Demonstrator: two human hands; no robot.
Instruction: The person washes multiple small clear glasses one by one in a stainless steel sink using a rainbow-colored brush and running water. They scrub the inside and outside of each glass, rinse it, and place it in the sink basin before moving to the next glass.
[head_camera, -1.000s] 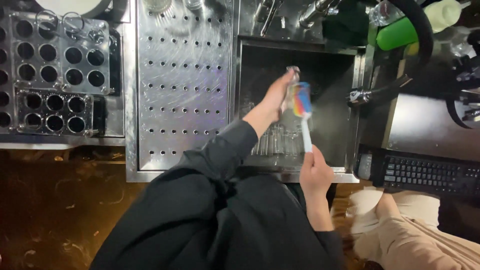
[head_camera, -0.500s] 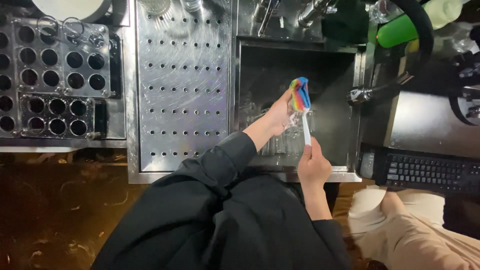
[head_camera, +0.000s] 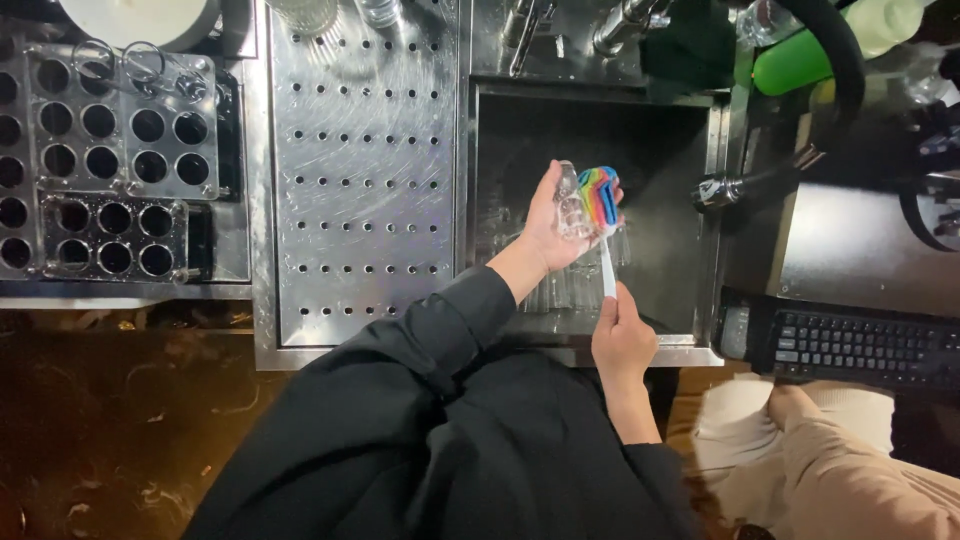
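Fingers of left hand (head_camera: 550, 215) wrapped round clear glass (head_camera: 570, 200), held over dark steel sink (head_camera: 590, 120). Right hand (head_camera: 620, 335) nearer the body, fingers closed on white handle of rainbow sponge brush (head_camera: 600, 200). Handle runs lengthwise away from the body, head touching glass on its right side. Perforated drainboard (head_camera: 360, 180) left of sink; more glasses low in basin, dim.

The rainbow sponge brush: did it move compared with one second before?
Yes. The rainbow sponge brush has shifted slightly toward the sink's front edge, with the clear glass.
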